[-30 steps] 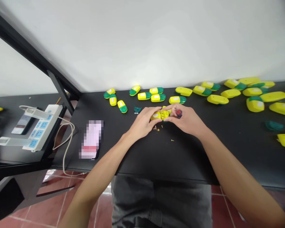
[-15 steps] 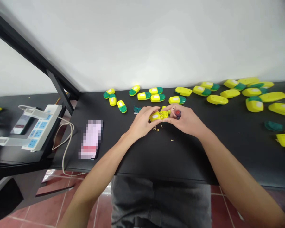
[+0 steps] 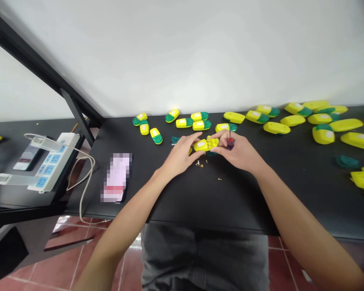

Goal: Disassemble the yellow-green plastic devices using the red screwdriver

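My left hand (image 3: 180,155) and my right hand (image 3: 236,151) meet over the black tabletop (image 3: 245,202). The left fingers grip a bright yellow plastic shell (image 3: 205,144), a capsule-shaped half with a pale patch on top. The right fingertips touch the shell's far end and pinch a small dark bottle with a red cap (image 3: 230,143). A teal plastic piece (image 3: 211,153) lies partly hidden under the shell. Crumbs of yellowish debris (image 3: 199,164) lie just below my hands.
Several yellow-and-green capsule shells (image 3: 200,121) lie in a scattered row along the back of the table, with more at right. A pixelated phone (image 3: 117,178) lies at left. Beyond the table's left corner, a white power strip (image 3: 50,161) sits on a second black table.
The yellow shell has turned and shifted slightly right between my fingers. The red-capped bottle now stands more upright, and the view has shifted slightly.
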`<state>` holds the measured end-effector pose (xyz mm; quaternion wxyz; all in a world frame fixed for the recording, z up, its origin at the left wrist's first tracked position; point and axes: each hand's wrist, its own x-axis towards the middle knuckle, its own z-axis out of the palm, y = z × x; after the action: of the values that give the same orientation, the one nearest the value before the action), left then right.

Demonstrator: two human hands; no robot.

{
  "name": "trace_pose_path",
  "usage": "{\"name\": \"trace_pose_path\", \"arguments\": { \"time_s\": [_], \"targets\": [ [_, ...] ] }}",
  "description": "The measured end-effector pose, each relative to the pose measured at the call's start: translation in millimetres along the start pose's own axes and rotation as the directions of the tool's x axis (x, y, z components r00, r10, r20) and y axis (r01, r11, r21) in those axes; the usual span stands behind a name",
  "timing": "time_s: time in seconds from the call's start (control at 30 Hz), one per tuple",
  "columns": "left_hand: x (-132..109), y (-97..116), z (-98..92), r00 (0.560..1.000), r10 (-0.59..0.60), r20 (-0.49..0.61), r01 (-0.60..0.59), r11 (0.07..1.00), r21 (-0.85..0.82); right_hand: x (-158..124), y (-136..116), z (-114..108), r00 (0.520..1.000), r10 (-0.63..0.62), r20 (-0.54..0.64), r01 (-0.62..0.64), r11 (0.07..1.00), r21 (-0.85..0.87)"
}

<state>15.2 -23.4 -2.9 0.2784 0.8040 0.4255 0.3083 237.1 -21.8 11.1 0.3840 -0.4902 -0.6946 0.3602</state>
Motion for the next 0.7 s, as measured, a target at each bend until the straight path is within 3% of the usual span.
{"name": "trace_pose_path", "arguments": {
  "time_s": [0.7],
  "targets": [
    [2.0,-0.2,0.5,1.000,0.007,-0.020,-0.008,1.000,-0.011,0.0,-0.1,-2.8,0.999,0.002,0.041,-0.001,1.000,-0.016]
  ]
}}
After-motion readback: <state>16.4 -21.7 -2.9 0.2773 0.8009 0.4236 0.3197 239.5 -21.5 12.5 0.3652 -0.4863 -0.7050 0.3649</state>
